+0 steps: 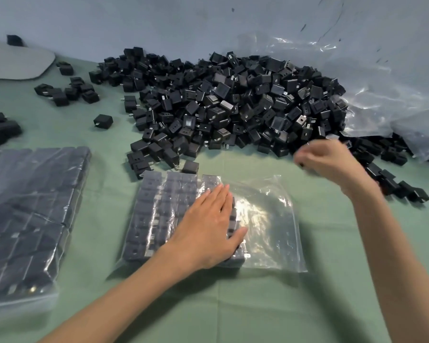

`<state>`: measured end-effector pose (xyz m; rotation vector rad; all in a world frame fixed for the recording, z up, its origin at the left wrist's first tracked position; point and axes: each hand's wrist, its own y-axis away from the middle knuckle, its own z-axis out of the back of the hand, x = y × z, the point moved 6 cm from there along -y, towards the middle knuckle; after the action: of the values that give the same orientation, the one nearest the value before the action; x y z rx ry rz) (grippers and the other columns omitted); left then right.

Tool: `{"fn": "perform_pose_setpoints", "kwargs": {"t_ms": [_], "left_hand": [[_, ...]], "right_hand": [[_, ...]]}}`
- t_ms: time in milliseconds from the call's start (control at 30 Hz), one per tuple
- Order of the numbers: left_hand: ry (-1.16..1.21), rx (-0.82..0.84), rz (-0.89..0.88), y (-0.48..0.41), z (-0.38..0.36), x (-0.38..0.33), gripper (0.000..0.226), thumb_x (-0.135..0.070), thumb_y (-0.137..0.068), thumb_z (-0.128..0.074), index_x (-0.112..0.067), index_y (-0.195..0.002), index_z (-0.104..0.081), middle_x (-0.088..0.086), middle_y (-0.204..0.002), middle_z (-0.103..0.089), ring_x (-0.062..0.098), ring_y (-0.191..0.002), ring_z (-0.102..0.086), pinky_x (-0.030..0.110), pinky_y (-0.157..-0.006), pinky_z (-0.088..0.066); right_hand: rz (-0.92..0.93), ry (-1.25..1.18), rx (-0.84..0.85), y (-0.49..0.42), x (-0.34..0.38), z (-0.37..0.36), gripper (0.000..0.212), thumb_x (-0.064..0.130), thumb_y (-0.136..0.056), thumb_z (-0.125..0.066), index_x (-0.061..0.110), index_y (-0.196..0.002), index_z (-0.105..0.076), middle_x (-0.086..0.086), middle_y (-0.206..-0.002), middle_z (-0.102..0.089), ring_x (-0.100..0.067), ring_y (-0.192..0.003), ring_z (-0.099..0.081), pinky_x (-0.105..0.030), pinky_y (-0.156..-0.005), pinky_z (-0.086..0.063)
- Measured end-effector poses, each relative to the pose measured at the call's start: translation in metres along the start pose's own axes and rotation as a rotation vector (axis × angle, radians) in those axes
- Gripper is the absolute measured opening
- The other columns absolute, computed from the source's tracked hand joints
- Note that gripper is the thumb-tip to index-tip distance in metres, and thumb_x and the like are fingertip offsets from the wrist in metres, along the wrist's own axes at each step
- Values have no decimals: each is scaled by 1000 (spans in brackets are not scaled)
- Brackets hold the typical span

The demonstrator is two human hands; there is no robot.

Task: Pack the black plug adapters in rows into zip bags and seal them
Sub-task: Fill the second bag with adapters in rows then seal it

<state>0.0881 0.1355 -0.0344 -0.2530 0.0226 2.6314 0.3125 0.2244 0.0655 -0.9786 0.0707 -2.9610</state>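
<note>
**Green cloth, black heap: open half of the bag toward the right hand**

Spread under everything, a green cloth-covered table (258, 305). Across its far half, a large loose heap of black cube-shaped plug adapters (233, 107), metal prongs pointing every way, with crumpled clear plastic sheeting (394, 107) at its right flank. At the left edge, filled clear zip bags of adapters (30, 206), packed tight in rows.

In the middle, near the person, a clear plastic zip bag (265, 219), lying flat and only part filled. In its left half, neat rows of black adapters (156, 209), their long axis running away from the person. In its right half, bare glossy film, so the free space faces the heap's near right edge.

On the last packed row, the left hand (208, 229): palm down, fingers straight and together, pressing through the film, thumb at the row's open side. Likely steadying the rows for the next one.

Just at the heap's near edge, well apart from the bag, the right hand (330, 162): blurred, fingers curled downward. Impossible to tell whether pinching an adapter or not. Clearly the nearer hand to the loose stock, with the bag's empty half below and to its left.
</note>
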Motion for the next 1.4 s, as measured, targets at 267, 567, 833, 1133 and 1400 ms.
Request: {"fn": "perform_pose_setpoints", "kwargs": {"t_ms": [267, 567, 833, 1133, 1400], "left_hand": [[183, -166, -4, -4, 12, 7, 69, -54, -93, -33, -5, -141, -38, 11, -152, -28, 21, -143, -16, 36, -121, -13], [699, -279, 187, -12, 25, 40, 21, -18, -92, -58, -13, -107, -70, -11, -118, -56, 5, -113, -47, 17, -103, -32], [566, -217, 17, -11, 38, 48, 20, -18, -95, -56, -17, -106, -73, -13, -108, -63, 2, -104, -53, 12, -91, -38], [521, -224, -3, -10, 35, 45, 20, -23, -95, -57, -20, -110, -70, -17, -109, -57, 0, -105, -50, 16, -91, -39], [501, -233, -19, -9, 36, 45, 21, -21, -95, -57, -18, -111, -70, -16, -111, -59, 1, -108, -50, 12, -92, -34]], "right_hand": [[320, 455, 435, -38, 146, -179, 52, 54, -87, -60, 12, -117, -59, -10, -113, -62, -29, -102, -59, -36, -84, -50], [338, 376, 487, -57, 141, -196, 33, 47, -89, -61, 14, -88, -66, -6, -90, -63, -22, -83, -57, -34, -75, -50], [235, -254, 183, -20, 65, -74, 21, 28, -97, -52, 24, -113, -66, 8, -82, -67, -4, -71, -67, -23, -71, -58], [46, -284, 332, 64, -61, -74, 12, 23, -94, -58, 16, -101, -65, -2, -92, -69, -21, -80, -65, -27, -71, -54], [142, -478, 378, 59, -18, -89, 18, 47, -88, -61, 35, -95, -73, 7, -91, -72, -8, -84, -68, -24, -80, -54]]}}
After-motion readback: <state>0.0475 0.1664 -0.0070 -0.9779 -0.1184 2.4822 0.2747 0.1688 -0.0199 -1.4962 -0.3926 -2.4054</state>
